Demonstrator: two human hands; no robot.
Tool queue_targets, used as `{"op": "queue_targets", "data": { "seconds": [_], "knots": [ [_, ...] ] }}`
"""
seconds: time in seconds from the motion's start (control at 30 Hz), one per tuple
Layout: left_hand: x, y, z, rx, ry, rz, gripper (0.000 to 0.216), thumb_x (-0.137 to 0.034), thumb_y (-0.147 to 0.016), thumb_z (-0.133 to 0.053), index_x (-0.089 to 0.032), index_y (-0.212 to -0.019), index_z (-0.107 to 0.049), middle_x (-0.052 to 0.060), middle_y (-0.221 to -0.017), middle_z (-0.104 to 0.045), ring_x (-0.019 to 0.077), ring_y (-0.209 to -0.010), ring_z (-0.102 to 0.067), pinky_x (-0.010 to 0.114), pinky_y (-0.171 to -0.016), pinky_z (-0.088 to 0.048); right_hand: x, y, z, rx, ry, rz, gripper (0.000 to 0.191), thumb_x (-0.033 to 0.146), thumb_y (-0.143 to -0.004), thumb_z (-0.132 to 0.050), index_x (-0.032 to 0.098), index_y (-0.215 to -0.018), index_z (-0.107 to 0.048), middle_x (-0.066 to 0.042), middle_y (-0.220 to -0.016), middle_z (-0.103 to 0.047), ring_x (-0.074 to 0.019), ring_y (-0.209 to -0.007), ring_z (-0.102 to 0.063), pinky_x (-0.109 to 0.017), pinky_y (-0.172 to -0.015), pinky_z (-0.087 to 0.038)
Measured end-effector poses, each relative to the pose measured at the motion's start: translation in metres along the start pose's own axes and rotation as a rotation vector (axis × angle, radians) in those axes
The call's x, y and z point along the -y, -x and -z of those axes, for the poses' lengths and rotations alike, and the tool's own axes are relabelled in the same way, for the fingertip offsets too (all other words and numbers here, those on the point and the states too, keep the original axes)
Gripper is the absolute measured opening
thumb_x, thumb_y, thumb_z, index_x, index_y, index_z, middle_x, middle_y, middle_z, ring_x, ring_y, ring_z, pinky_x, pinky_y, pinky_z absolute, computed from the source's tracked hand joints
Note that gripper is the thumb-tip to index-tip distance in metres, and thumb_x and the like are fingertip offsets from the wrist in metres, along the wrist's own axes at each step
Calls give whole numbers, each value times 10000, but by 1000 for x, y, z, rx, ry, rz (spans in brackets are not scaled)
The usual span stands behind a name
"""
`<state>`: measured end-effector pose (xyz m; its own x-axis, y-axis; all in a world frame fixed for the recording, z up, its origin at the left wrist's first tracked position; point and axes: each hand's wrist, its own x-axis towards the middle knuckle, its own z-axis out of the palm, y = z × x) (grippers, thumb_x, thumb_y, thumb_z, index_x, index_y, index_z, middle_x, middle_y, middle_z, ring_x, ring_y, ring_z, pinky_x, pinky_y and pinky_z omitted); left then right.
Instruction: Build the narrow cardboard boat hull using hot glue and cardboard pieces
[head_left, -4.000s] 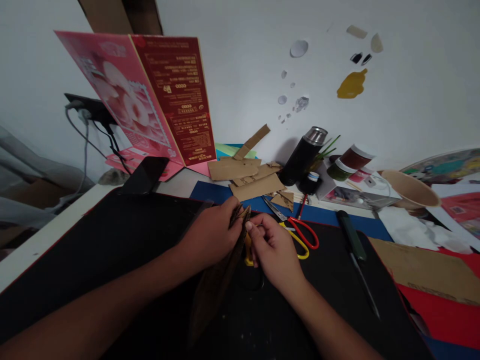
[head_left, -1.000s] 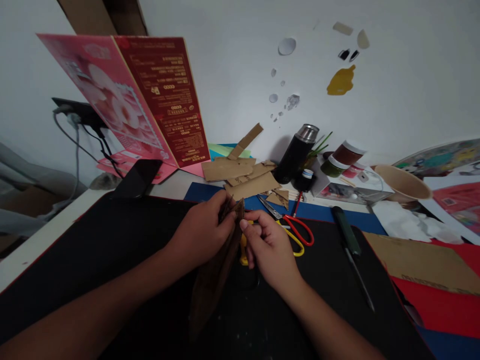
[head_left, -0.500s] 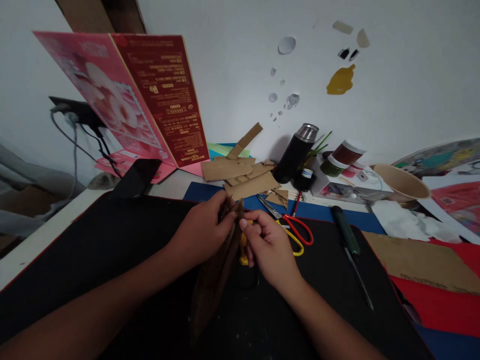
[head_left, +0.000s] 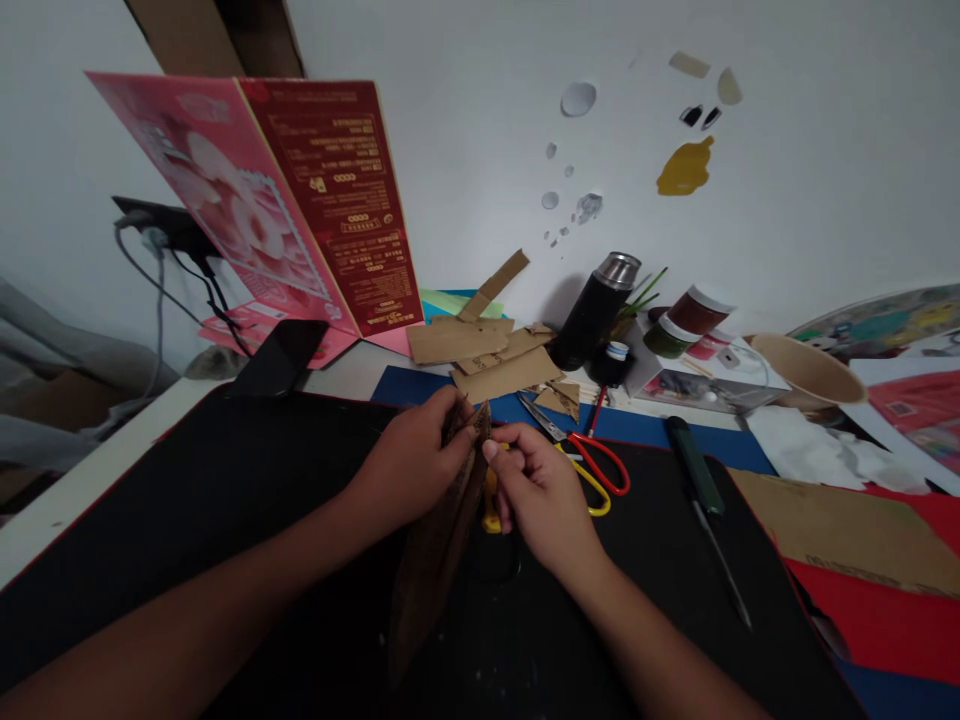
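A long brown cardboard piece [head_left: 435,550] stands on edge over the black mat [head_left: 225,500], running from the middle towards me. My left hand [head_left: 409,470] grips its far end from the left, fingers curled round it. My right hand [head_left: 544,495] pinches the same far end from the right, thumb and fingers closed on the edge. Just behind my right hand lie scissors with red and yellow handles [head_left: 592,465].
Cardboard scraps [head_left: 487,355] are piled at the back. A black flask [head_left: 596,310], paint jars [head_left: 686,320], a paper cup [head_left: 810,370] and a screwdriver [head_left: 705,500] sit to the right. A pink and red folded card [head_left: 300,200] and a phone [head_left: 281,355] stand at the left.
Both hands stay closed on the cardboard's far end with only slight shifts. The view has drifted a little.
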<state>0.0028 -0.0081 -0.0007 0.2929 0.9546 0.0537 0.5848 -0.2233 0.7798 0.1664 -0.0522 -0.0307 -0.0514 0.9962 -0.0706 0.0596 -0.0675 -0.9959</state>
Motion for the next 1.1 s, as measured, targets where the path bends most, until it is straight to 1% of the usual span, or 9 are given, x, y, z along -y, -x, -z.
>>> {"op": "queue_targets", "data": {
  "seconds": [0.17, 0.4, 0.77, 0.97, 1.1],
  "knots": [
    [3, -1, -2, 0, 0, -10, 75, -279, -939, -551, -232, -888, -521, -4, -820, -646, 198, -749, -599, 320, -683, -382, 0, 0, 0, 8, 13, -5, 303, 524, -950, -623, 223, -982, -610, 120, -442, -507, -108, -322, -452, -193, -368, -371],
    [3, -1, -2, 4, 13, -10, 119, -336, -944, -531, -231, -892, -517, 9, -848, -649, 206, -764, -595, 334, -701, -387, -1, 0, 0, 1, 6, -1, 319, 543, -942, -633, 228, -987, -607, 123, -446, -504, -110, -324, -457, -195, -365, -374],
    [3, -1, -2, -5, -14, -9, 83, -290, -935, -546, -232, -882, -522, 7, -858, -671, 206, -774, -624, 320, -686, -397, -3, -1, 0, -2, 20, 9, 317, 537, -949, -628, 222, -987, -614, 121, -443, -507, -108, -321, -467, -191, -367, -378],
    [4, -1, -2, -9, -3, -18, 56, -282, -936, -544, -235, -908, -533, 10, -876, -683, 216, -798, -637, 321, -696, -400, -4, 0, -2, -9, -32, -2, 314, 533, -942, -654, 232, -1002, -585, 131, -458, -501, -99, -321, -451, -180, -354, -375],
    [5, -2, -2, -2, -18, -17, 53, -283, -942, -549, -234, -924, -538, 9, -857, -678, 220, -793, -638, 327, -702, -396, -5, 0, -2, -1, -24, -7, 314, 532, -948, -654, 231, -1010, -587, 130, -474, -501, -96, -332, -451, -176, -350, -373]
  ]
}}
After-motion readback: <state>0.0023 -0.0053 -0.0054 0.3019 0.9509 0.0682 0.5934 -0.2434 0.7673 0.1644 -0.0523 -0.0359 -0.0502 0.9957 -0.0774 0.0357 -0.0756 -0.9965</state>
